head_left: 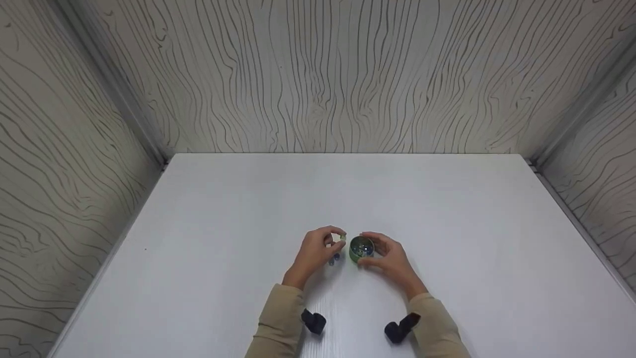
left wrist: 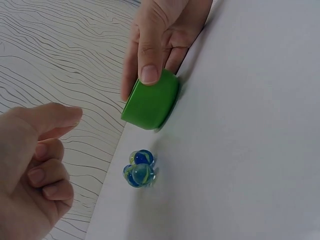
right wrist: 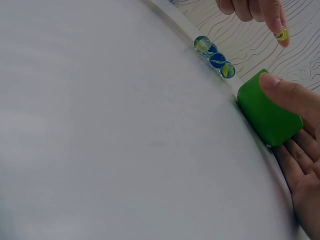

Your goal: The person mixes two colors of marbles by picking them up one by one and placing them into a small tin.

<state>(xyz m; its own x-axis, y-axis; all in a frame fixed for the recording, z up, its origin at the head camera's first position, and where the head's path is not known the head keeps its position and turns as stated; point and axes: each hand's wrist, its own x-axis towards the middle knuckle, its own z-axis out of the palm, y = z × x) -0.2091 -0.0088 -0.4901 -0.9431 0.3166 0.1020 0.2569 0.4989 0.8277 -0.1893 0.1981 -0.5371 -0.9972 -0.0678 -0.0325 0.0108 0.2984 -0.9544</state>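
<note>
In the head view, the left grip [head_left: 315,248] pinches one marble [head_left: 343,238] between finger and thumb, just beside the cup [head_left: 352,255]; the right grip [head_left: 392,256] curves round the cup, as wide as its sides. In the left wrist view, more marbles [left wrist: 143,170] sit bunched on the surface [left wrist: 240,150] – near the cup. In the right wrist view, the pinched marble looks yellow and maybe slippery – best pinch it snugly and keep the cup still

"What is held by the right hand [right wrist: 306,167]?"
"A green cup [right wrist: 269,115], with the thumb laid on its side."
"And by the left hand [right wrist: 256,9]?"
"A yellowish marble [right wrist: 283,34] is pinched at the fingertips."
"Are more seen?"
"Four blue-and-yellow marbles [right wrist: 218,60] are clustered on the white table [right wrist: 125,125], near the cup."
</note>
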